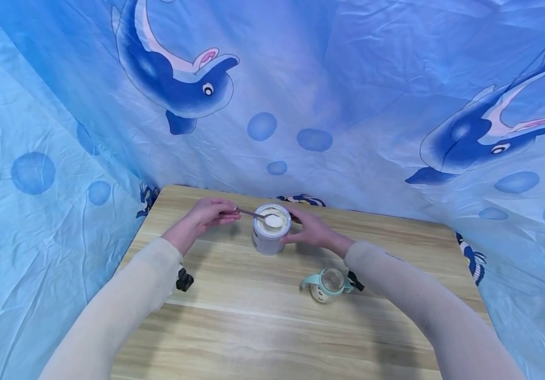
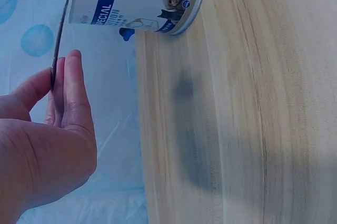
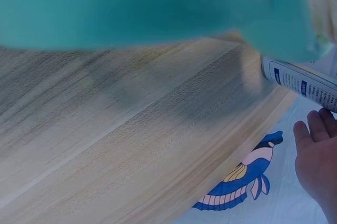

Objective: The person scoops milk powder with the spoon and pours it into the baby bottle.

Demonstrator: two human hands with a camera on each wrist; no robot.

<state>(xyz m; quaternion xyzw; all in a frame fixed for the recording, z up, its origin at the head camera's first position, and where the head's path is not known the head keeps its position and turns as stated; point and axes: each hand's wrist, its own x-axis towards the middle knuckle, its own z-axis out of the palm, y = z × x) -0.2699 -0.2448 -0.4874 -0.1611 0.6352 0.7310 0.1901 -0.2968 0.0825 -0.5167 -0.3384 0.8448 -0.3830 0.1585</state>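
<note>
My left hand pinches the handle of a metal spoon between thumb and fingers. White powder heaps in the spoon's bowl, which overlaps the open mouth of a milk powder can. The can stands upright near the table's back edge, and pale powder shows inside its rim. With thumb in front and fingers behind, my right hand holds the can's right side. In the left wrist view, the can's label shows small pictures of a dog and a cat.
A cup with teal handles and a clear top stands on the wooden table, near my right forearm. Its teal part blurs across the right wrist view. Blue dolphin-printed cloth hangs behind and beside the table.
</note>
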